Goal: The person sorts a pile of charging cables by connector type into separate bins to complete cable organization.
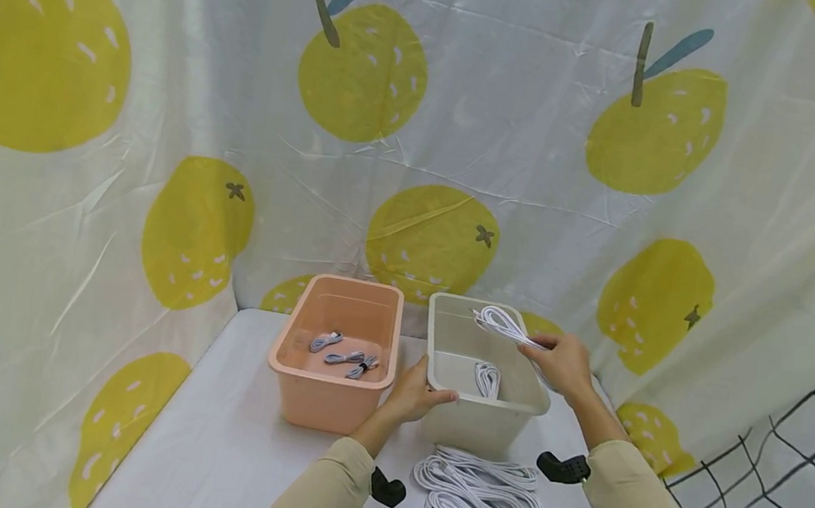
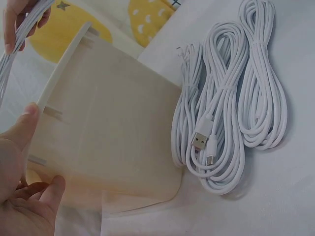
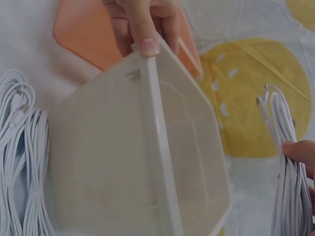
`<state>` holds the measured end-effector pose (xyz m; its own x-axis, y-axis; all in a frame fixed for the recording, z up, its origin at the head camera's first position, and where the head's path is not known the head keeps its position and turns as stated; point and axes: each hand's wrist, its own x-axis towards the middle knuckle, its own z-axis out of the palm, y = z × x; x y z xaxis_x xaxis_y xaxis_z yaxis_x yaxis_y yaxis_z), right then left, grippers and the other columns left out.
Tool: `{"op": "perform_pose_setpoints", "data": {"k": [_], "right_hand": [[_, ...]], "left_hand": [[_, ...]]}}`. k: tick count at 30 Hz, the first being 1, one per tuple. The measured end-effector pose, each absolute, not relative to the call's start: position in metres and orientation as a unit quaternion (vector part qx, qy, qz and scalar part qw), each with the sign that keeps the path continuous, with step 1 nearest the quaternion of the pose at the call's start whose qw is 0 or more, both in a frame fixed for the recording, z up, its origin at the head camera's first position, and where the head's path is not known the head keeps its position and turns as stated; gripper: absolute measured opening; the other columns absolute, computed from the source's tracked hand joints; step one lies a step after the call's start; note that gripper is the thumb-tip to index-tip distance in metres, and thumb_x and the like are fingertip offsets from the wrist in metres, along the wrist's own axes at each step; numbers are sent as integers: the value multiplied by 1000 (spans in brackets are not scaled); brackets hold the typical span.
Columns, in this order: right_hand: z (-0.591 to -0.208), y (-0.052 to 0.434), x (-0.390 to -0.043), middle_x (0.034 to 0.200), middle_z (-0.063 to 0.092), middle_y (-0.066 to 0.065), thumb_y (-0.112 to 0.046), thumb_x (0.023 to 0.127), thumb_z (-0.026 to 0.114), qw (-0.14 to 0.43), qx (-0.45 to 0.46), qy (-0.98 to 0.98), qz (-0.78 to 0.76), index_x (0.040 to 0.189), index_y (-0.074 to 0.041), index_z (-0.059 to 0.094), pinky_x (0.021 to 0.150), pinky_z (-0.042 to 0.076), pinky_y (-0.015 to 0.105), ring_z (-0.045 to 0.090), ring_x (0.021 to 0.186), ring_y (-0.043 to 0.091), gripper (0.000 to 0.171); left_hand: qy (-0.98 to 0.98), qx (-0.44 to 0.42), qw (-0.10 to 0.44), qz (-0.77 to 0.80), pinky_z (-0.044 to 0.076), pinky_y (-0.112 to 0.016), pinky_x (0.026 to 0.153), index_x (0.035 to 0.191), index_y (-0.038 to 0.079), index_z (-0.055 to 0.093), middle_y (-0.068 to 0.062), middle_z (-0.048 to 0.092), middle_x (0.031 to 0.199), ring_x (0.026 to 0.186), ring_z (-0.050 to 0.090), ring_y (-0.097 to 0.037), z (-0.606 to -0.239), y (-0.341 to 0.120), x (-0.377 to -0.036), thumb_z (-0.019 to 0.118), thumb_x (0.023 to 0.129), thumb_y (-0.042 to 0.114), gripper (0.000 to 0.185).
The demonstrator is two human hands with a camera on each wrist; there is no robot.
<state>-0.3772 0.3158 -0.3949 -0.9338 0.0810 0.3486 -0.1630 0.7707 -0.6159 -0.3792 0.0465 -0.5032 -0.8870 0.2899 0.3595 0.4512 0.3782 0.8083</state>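
Note:
My right hand [image 1: 563,364] pinches a coiled white USB cable [image 1: 503,324] above the cream bin [image 1: 463,424]. In the right wrist view that cable [image 3: 283,196] hangs beside the bin, with thumb and fingers on either side of it. My left hand [image 1: 413,390] grips the near left corner of the bin's rim, thumb on top, as the left wrist view also shows on the bin wall [image 2: 113,118]. One coiled white cable [image 1: 487,379] lies inside the cream bin. Several more coiled white cables [image 1: 481,497] lie on the table in front, their USB plugs [image 2: 199,140] visible up close.
Left of the cream bin stands a peach bin [image 1: 329,409] holding a few short grey cables [image 1: 325,341]. Both bins stand on a white table [image 1: 206,432]. A fruit-print curtain [image 1: 467,127] surrounds the back and sides. Black wire grid [image 1: 790,474] shows at the right.

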Motion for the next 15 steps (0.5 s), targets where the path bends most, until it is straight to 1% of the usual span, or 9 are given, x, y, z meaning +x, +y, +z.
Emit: {"op": "perform_pose_setpoints", "data": {"k": [4, 7, 9, 12, 14, 15], "right_hand": [[-397, 305, -391, 106, 75, 17, -31, 92, 79, 186, 4, -919, 349, 112, 1, 79, 81, 50, 43, 64, 101, 37, 38], [-399, 296, -401, 110, 75, 18, -31, 93, 76, 192, -32, -912, 362, 114, -1, 78, 86, 49, 46, 63, 106, 38, 36], [-398, 290, -407, 119, 72, 21, -29, 96, 72, 190, -53, -903, 382, 122, 0, 75, 93, 48, 49, 61, 113, 40, 39], [-401, 280, -415, 133, 62, 27, -25, 100, 65, 171, -64, -891, 415, 138, 2, 62, 103, 45, 51, 54, 124, 43, 47], [-402, 277, -417, 140, 54, 30, -24, 101, 62, 144, -60, -891, 426, 147, 3, 52, 105, 44, 53, 51, 128, 46, 54], [-403, 275, -417, 141, 52, 31, -24, 101, 62, 131, -56, -892, 428, 149, 3, 49, 104, 44, 54, 50, 128, 47, 56]], "left_hand": [[-826, -226, 82, -511, 53, -43, 87, 145, -1, 45, -16, 68, 113, 103, 66, -32, -503, 45, -380, 88, 86, 20, 76], [-826, -231, 83, -507, 53, -43, 88, 145, -2, 45, -17, 68, 114, 106, 65, -34, -503, 46, -380, 87, 87, 20, 75], [-827, -235, 86, -504, 53, -42, 88, 145, -2, 45, -17, 67, 113, 106, 65, -35, -504, 46, -381, 86, 87, 20, 75], [-827, -237, 87, -501, 53, -40, 87, 144, -2, 45, -16, 67, 113, 105, 66, -34, -504, 46, -381, 86, 88, 21, 73], [-826, -239, 84, -504, 53, -39, 87, 146, -2, 45, -16, 67, 114, 105, 66, -33, -504, 46, -381, 86, 88, 21, 74], [-825, -239, 81, -505, 53, -39, 87, 146, -1, 45, -16, 67, 115, 106, 66, -32, -505, 45, -381, 85, 89, 22, 74]]}}
